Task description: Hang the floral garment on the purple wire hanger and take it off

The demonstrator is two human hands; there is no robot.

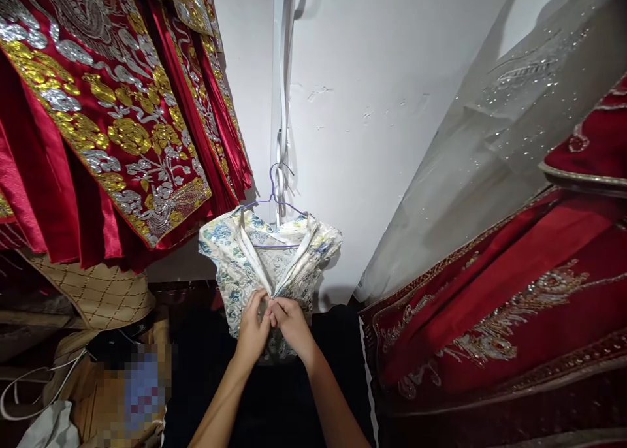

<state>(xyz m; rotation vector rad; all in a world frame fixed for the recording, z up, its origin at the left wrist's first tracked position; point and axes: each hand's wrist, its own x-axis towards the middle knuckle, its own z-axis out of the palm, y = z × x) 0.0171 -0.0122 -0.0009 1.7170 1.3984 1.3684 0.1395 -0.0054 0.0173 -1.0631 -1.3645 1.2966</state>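
Note:
A white short-sleeved blouse (228,265) with a blue and green floral print hangs on a thin purple hanger (271,198) in front of me. Its two white neckline edges meet in a V at the chest. At the bottom of that V, my left hand (255,314) pinches the front of the blouse. Close against it, my right hand (289,317) also has its fingers closed on the front edge. Whatever small fastening lies between the fingertips is hidden. The lower part of the blouse hangs behind my hands and wrists.
Red garments with gold and silver embroidery (130,134) hang at the left. To the right are a sheer sparkling white dress (455,147) and a dark red embroidered garment (470,330). A white metal pole (283,63) runs up the wall. Lower left are a wooden surface (91,396) and a white cable (42,373).

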